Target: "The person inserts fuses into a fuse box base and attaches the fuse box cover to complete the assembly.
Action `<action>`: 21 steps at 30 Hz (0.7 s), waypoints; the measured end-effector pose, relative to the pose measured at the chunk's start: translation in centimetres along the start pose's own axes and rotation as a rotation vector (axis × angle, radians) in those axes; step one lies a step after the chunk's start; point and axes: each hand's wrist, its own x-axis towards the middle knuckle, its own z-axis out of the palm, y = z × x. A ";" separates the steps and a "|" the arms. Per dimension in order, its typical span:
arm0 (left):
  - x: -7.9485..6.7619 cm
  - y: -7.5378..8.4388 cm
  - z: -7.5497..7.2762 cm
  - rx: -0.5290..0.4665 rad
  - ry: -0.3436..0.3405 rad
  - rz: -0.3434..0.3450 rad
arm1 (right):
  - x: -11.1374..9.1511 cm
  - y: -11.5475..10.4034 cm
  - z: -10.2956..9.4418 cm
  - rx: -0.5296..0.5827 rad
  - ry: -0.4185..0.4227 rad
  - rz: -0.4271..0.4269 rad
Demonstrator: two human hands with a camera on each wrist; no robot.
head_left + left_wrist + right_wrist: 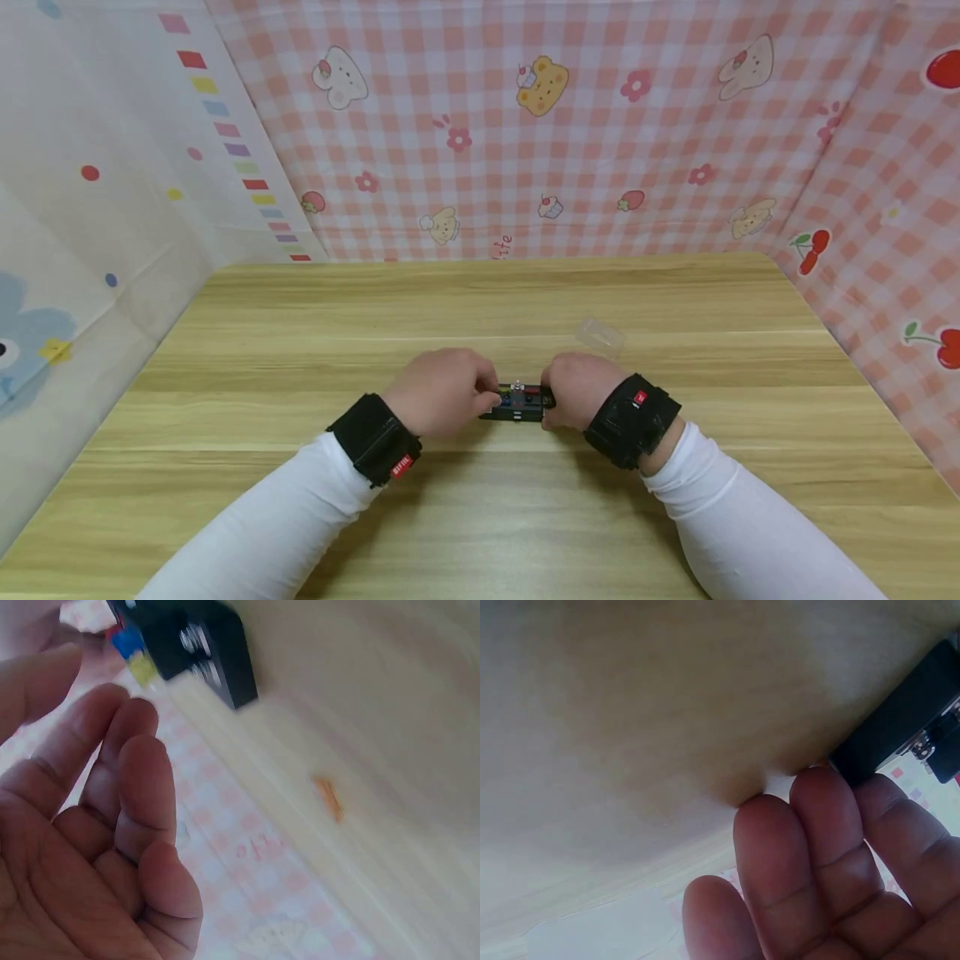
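A small black case (pixel 525 413) with a metal clasp (pixel 517 387) on its top lies between the two hands at mid-table. Red, yellow and blue pieces show on it, the blue piece (pixel 127 643) and yellow piece (pixel 142 669) plainest in the left wrist view. My right hand (pixel 583 390) grips the case's right end, fingertips along its edge in the right wrist view. At the left end, the thumb and index finger of my left hand (pixel 442 393) are bent toward the pieces, with a gap between their tips and nothing visible in it.
Behind the right hand a clear plastic piece (pixel 600 335) lies on the wooden table (pixel 480 508). The left wrist view shows a small orange piece (pixel 328 799) on the wood. Pink checked cloth (pixel 487 175) hangs along the back edge, with more cloth on both sides.
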 end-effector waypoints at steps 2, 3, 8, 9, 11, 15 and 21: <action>0.1 -0.6 -0.2 0.016 0.020 -0.033 | 0.0 0.0 0.0 -0.004 0.002 -0.001; 0.1 -0.9 -0.3 0.029 0.031 -0.052 | 0.0 0.0 0.0 -0.005 0.003 -0.003; 0.3 -2.9 -0.1 0.117 0.057 -0.112 | -0.1 -0.1 0.0 -0.010 0.000 -0.001; 0.3 -3.3 0.0 0.136 0.052 -0.123 | -0.1 -0.1 0.0 -0.009 -0.002 0.000; 0.3 -3.9 0.1 0.163 0.034 -0.138 | -0.2 -0.2 0.0 -0.010 -0.005 0.003; 0.2 -4.7 0.3 0.195 -0.010 -0.158 | -0.2 -0.2 0.0 -0.003 -0.007 0.007; 0.3 -5.3 0.6 0.180 -0.028 -0.174 | -0.2 -0.1 0.0 0.005 -0.008 0.011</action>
